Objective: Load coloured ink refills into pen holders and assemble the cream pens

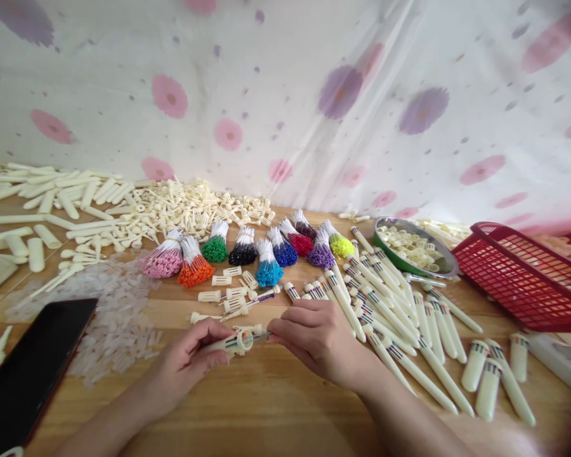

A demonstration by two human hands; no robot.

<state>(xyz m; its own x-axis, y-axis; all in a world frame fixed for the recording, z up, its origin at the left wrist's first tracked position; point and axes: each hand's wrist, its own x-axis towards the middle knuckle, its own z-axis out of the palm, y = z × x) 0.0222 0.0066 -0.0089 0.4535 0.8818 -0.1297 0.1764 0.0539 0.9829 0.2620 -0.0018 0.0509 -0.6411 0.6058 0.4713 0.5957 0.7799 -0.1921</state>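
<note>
My left hand [188, 355] is closed around a cream slotted pen barrel [236, 343], its round open end facing right. Colored pieces show in the barrel's slots. At that open end my right hand [321, 336] pinches a thin greyish rod [261, 336], whose kind I cannot make out; most of it is hidden by the fingers. Just beyond the hands lie loose cream slotted collars [235, 292], some with thin refills in them. Behind these stand bundles of refills with colored tips, among them orange [196, 270], light blue [269, 271] and purple [320, 255].
Multicolor pens [385, 298] lie piled on the right, near a metal bowl [450, 265] of cream collars and a red basket [518, 279]. To the left are a black phone [35, 368], clear short tubes [117, 324] and heaps of cream pen parts [185, 206].
</note>
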